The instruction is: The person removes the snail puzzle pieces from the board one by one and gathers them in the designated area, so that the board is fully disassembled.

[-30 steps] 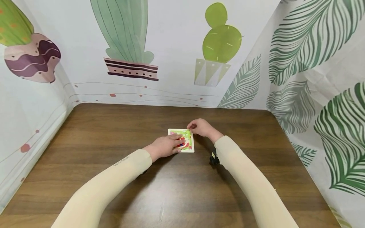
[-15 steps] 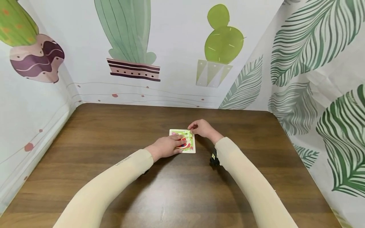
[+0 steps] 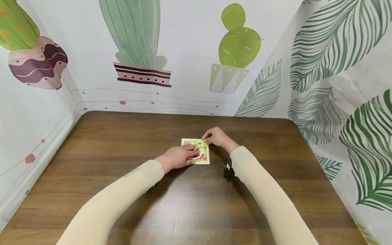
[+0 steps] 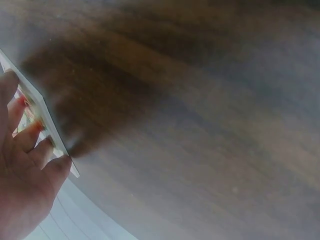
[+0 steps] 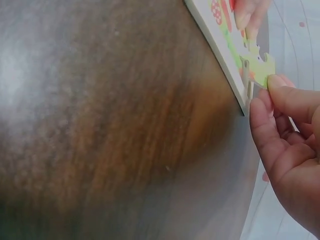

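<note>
A small square jigsaw puzzle with a white border and a colourful picture lies on the brown table. My left hand rests over its left side with the fingers spread, hiding part of the picture. The left wrist view shows that hand's fingertips on the board and along its edge. At the far right corner, my right hand pinches a light green puzzle piece between thumb and fingers. In the right wrist view the piece tilts up out of the board's corner, above its white frame.
The wood-grain table spreads around the board on all sides. A white cloth backdrop printed with cacti and leaves stands along its back and sides. A black wrist camera sits under the right sleeve.
The head view has shifted slightly. Both hands stay where they were on the puzzle, the right one still at its far right corner.
</note>
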Available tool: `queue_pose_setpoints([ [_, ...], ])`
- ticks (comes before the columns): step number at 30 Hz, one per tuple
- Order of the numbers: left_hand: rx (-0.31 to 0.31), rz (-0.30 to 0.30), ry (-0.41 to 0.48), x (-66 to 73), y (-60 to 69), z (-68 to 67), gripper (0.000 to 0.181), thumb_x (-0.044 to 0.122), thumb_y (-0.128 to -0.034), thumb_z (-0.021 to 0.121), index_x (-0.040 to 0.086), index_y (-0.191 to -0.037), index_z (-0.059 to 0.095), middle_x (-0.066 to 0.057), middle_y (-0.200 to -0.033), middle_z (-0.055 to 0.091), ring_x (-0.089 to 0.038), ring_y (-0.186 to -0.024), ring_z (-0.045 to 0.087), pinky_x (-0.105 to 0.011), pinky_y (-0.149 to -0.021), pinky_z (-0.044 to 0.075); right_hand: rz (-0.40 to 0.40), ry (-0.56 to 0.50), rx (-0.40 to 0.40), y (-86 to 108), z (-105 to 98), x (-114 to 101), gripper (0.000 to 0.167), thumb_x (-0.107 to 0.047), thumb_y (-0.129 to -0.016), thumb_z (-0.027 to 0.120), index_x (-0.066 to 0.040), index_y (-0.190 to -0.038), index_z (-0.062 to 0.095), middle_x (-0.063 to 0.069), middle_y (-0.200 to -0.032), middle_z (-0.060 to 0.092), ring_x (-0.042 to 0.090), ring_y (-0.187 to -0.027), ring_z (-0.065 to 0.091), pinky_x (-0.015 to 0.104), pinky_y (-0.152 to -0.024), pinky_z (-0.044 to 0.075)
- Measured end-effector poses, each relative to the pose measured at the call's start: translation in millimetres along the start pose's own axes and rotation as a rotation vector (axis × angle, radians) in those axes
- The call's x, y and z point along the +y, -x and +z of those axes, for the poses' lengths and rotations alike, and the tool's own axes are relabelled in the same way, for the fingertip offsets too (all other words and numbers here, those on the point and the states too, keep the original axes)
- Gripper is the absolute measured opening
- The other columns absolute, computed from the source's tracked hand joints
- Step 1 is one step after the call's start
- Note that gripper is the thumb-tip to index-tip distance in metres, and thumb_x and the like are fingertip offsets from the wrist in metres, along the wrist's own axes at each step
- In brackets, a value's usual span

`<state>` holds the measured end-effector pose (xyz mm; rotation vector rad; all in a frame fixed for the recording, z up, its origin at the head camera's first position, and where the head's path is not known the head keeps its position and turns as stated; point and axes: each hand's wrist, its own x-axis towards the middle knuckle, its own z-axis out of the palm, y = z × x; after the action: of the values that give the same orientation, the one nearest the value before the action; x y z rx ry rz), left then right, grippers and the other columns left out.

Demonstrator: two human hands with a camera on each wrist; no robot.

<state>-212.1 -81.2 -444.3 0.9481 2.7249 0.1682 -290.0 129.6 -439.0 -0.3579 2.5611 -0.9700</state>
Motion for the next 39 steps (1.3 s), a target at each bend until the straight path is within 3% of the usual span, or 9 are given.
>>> queue_pose_setpoints([
  [7, 0.005, 0.006, -0.005, -1.2, 0.3, 0.8, 0.052, 0.041, -0.1019, 0.061, 0.021, -0.150, 0.055, -0.006, -0.162, 0.046, -0.025, -0.151, 0.044, -0.046, -0.115, 0.047, 0.021, -0.024, -0.007, -1.5, -2, -4, 0.016, -0.009, -0.097, 0.067, 0.000, -0.106, 0.077, 0.015, -0.104, 0.077, 0.012, -0.083, 0.064, 0.023, -0.075, 0.051],
  [17, 0.019, 0.019, -0.027, -0.4, -0.3, -1.6, 0.052, 0.039, -0.1014, 0.062, 0.019, -0.149, 0.056, -0.009, -0.160, 0.048, -0.025, -0.148, 0.048, -0.045, -0.113, 0.049, 0.026, -0.007, 0.000, 1.6, -16, -6, 0.018, -0.009, -0.098, 0.066, 0.001, -0.109, 0.076, 0.018, -0.110, 0.076, 0.019, -0.091, 0.071, 0.033, -0.086, 0.059],
  [27, 0.015, 0.024, -0.012, -0.7, -1.3, 0.3, 0.052, 0.040, -0.1017, 0.061, 0.020, -0.149, 0.056, -0.007, -0.161, 0.047, -0.026, -0.150, 0.046, -0.045, -0.115, 0.047, 0.037, 0.010, 0.001, 10.7, -25, -4, 0.019, -0.009, -0.099, 0.066, 0.002, -0.109, 0.076, 0.019, -0.110, 0.076, 0.022, -0.091, 0.072, 0.037, -0.088, 0.060],
  [39, 0.007, 0.010, -0.004, -1.9, -1.4, 2.6, 0.052, 0.039, -0.1020, 0.061, 0.020, -0.150, 0.055, -0.006, -0.162, 0.046, -0.029, -0.151, 0.044, -0.047, -0.115, 0.047, 0.049, 0.010, 0.014, 15.5, -32, 2, 0.019, -0.008, -0.099, 0.065, 0.005, -0.109, 0.074, 0.019, -0.108, 0.075, 0.016, -0.084, 0.068, 0.039, -0.088, 0.060],
])
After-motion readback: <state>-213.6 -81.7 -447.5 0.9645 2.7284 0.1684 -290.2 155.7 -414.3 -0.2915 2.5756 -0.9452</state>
